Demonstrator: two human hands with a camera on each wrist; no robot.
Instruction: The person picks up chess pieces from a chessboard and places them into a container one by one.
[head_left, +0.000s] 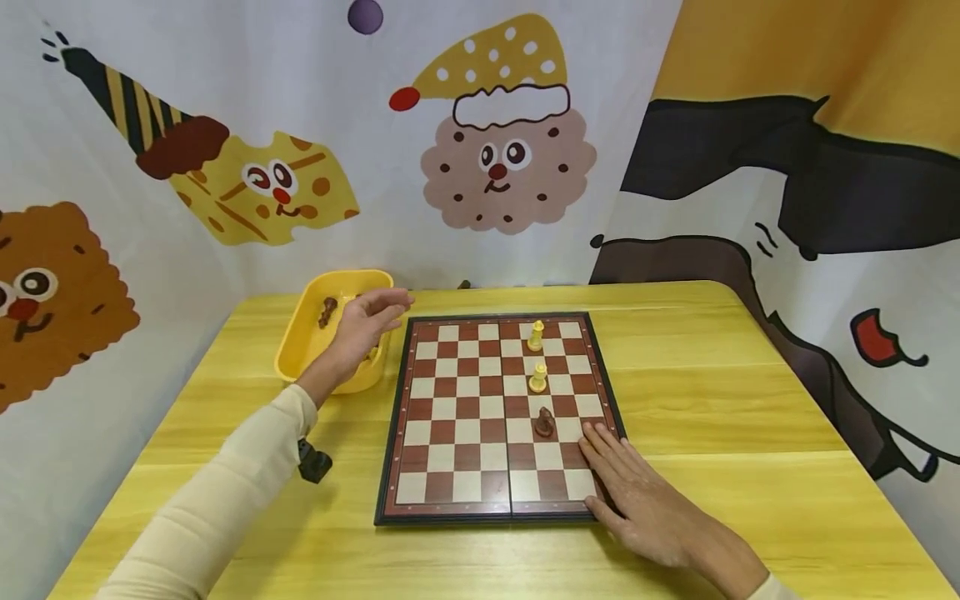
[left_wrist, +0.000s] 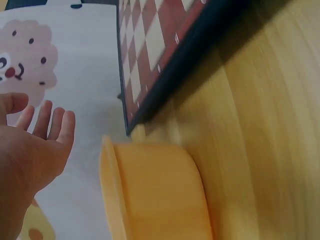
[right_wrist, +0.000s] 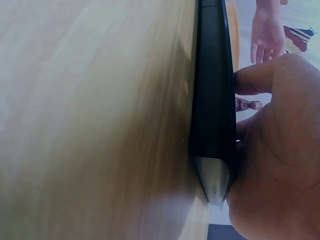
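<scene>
My left hand [head_left: 365,321] hovers over the right side of a yellow plastic basket [head_left: 287,354], hiding part of its inside. In the left wrist view the fingers [left_wrist: 54,122] are loosely extended, and no object shows in them. My right hand [head_left: 645,504] rests flat on the lower right edge of a red-and-white chessboard [head_left: 459,481]. Nearest to its fingertips stands a brown knight [head_left: 544,422]. Farther up the same half stand two cream chess pieces, a rook [head_left: 537,379] and a taller piece [head_left: 536,336]. One brown chess piece [head_left: 327,312] lies in the basket.
The board lies unfolded on a yellow wood-grain table [head_left: 697,375], with a seam down its middle. A cartoon-printed curtain [head_left: 315,100] hangs behind the table. A small dark object [head_left: 464,285] is at the far edge. The black wrist camera [head_left: 313,462] hangs below my left sleeve.
</scene>
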